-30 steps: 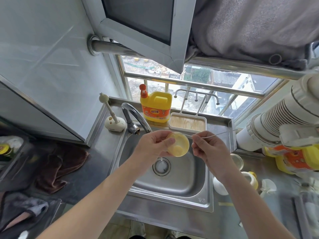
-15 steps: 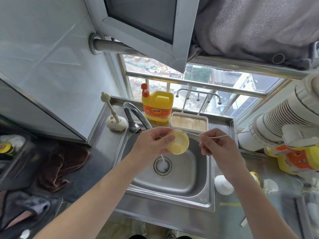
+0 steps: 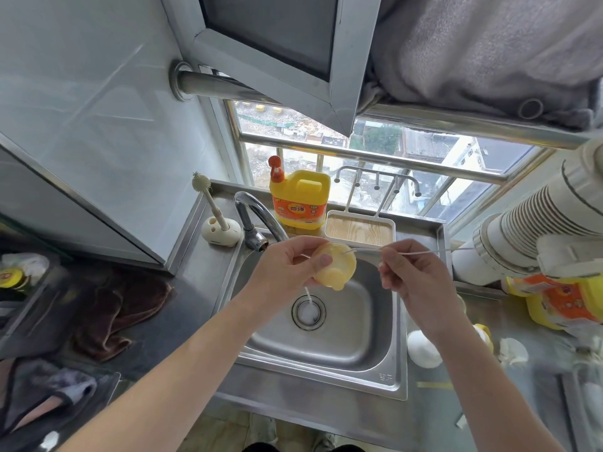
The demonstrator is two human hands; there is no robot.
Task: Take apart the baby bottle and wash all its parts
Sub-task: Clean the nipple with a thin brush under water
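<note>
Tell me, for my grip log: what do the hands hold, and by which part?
Left hand grips the yellow bottle part by its outer wall, thumb near the rim. Right hand pinches the thin white stick partway along its length.

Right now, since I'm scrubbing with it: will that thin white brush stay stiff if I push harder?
Probably flexes against the yellow bottle part: the thin white brush is long and very slender. Likely light: the right hand merely pinches it.

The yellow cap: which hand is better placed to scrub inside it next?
Likely the right. The right hand pinches the thin brush, whose tip is at the cap; the left hand grips the cap over the sink.
</note>
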